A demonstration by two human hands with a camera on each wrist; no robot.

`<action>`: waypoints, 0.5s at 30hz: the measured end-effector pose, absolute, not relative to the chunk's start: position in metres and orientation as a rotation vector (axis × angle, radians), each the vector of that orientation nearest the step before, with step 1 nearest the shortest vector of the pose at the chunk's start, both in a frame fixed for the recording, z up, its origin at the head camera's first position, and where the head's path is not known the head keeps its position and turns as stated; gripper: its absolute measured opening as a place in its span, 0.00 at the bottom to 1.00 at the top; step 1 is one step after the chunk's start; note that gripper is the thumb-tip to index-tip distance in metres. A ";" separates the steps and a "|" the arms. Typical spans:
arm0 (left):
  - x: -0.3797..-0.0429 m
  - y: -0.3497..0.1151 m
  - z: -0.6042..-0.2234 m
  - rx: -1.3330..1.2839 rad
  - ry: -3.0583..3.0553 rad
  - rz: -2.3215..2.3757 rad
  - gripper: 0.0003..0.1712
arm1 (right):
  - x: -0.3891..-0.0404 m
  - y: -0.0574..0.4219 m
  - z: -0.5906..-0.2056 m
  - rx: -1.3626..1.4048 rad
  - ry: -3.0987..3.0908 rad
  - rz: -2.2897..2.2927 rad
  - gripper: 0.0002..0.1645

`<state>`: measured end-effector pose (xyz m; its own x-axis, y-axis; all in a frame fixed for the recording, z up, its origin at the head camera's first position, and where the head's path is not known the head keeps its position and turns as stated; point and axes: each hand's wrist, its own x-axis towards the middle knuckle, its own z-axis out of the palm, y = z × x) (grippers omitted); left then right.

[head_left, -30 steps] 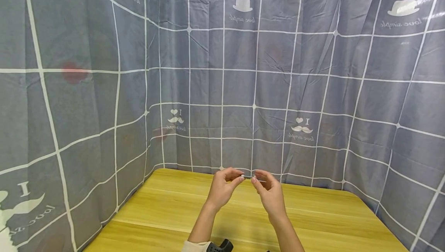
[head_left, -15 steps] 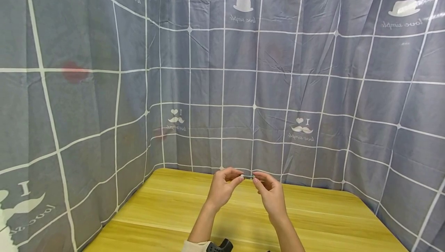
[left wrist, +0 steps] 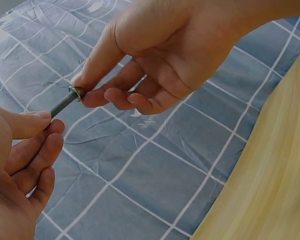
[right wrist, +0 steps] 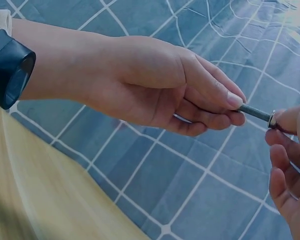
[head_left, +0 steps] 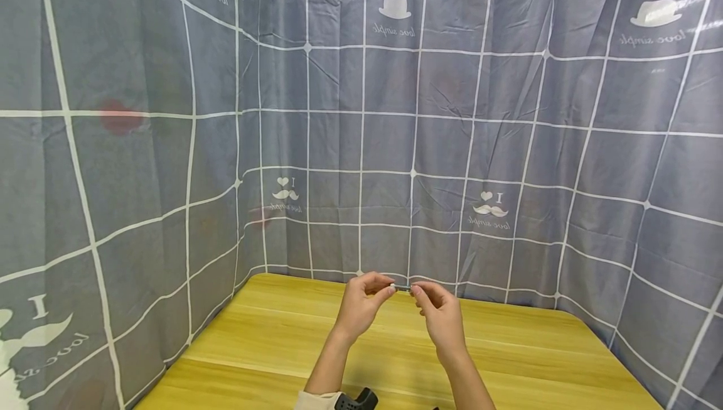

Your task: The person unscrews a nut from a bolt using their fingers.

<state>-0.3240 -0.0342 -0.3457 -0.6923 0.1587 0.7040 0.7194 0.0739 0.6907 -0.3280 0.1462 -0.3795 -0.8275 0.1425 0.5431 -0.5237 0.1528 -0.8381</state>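
A slim threaded metal bolt [head_left: 401,287] is held level between both hands, above the far part of the table. My left hand [head_left: 360,308] pinches its left end between thumb and fingers. At the other end, the thumb and fingers of my right hand [head_left: 443,322] pinch around a shiny metal ring [left wrist: 77,92]. The bare thread [right wrist: 255,112] spans the gap between the two hands in the right wrist view. Whether the ring is a washer, a nut or the bolt's flange cannot be told, because the right fingertips cover that end.
A yellow wood-grain table [head_left: 254,341] lies beneath the hands. Grey curtains [head_left: 339,146] with white grid lines hang close around its back and sides. A black device [head_left: 357,400] is worn on the left wrist, over a pale cuff [head_left: 317,400].
The right thumb and fingers have shifted their grip around the bolt's right end. My left hand and the bolt's position stay nearly the same.
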 end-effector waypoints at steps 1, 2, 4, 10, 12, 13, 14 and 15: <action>-0.324 -0.034 -0.346 -0.867 -1.910 -1.654 0.05 | -0.327 0.146 -0.380 0.369 -1.927 1.729 0.13; -0.324 -0.034 -0.346 -0.866 -1.910 -1.654 0.05 | -0.327 0.146 -0.379 0.373 -1.926 1.733 0.13; -0.324 -0.034 -0.346 -0.866 -1.910 -1.656 0.05 | -0.327 0.146 -0.379 0.375 -1.926 1.745 0.14; -0.323 -0.034 -0.346 -0.876 -1.911 -1.657 0.05 | -0.327 0.145 -0.376 0.337 -1.916 1.787 0.16; -0.323 -0.034 -0.346 -0.875 -1.909 -1.650 0.05 | -0.328 0.146 -0.377 0.345 -1.924 1.771 0.15; -0.323 -0.034 -0.345 -0.872 -1.906 -1.649 0.05 | -0.327 0.146 -0.377 0.355 -1.926 1.764 0.15; -0.323 -0.034 -0.345 -0.868 -1.902 -1.648 0.05 | -0.327 0.146 -0.378 0.367 -1.929 1.759 0.14; -0.323 -0.033 -0.345 -0.868 -1.898 -1.647 0.04 | -0.327 0.146 -0.377 0.377 -1.933 1.755 0.14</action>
<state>-0.3229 -0.0334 -0.3453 -0.6847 0.1517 0.7128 0.7271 0.0750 0.6824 -0.3270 0.1462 -0.3775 -0.8372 0.1249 0.5324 -0.5179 0.1316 -0.8453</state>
